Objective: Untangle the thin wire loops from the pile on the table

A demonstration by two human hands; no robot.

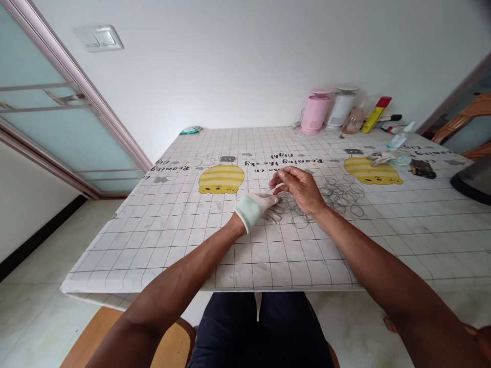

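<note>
A loose heap of thin grey wire rings (339,197) lies on the checked tablecloth (184,245). My left hand (261,204), in a white glove with a pale green cuff, rests low beside the heap's left side, its fingers pointing right. What its fingers hold, if anything, is too small to tell. Bare and raised just above the cloth, my right hand (297,188) has its thumb and forefinger pinched together, close to the left fingertips. Anything thin in that pinch cannot be made out.
At the back right stand a pink device (315,113), a white device (340,110), a pinkish bottle (353,121) and a yellow-red can (376,115). A glove (387,157), a black object (422,168) and a clear bottle (401,136) lie farther right. A green packet (191,130) sits back left.
</note>
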